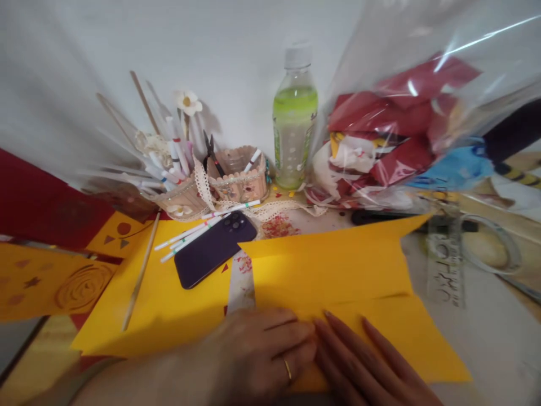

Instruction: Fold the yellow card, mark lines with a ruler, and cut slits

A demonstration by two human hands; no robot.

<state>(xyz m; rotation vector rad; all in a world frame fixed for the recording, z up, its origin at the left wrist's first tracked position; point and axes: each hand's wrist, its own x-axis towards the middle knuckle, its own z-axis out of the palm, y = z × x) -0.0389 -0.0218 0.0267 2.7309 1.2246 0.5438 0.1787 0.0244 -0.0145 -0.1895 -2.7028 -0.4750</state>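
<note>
Both hands on the front sheet, side by side at its near part, fingertips meeting or nearly so. Left hand [266,352]: fingers bent, gold ring [287,370] on one; thumb hidden, so can't tell if it's pinching paper or just pressing. Right hand [366,363]: fingers stretched out, laid on the paper, not wrapped round anything. Front sheet [329,273] is yellow, sits at the near middle of the table [501,330], crease running across it, far corners cut to points. Left of it, a second yellow sheet [164,304] carries a dark phone [215,248], camera side up, and a thin wooden stick [141,273]. White pens [186,239] lie just beyond the phone, partly behind it. Farther back: pink basket [240,183] with black pliers [211,151] in it, then a capped bottle [295,121] of green drink, upright near the wall. Back right, clear plastic bag [380,135] with red scraps inside. Right side: transparent ruler [448,259] beside a tape roll [513,248].
</note>
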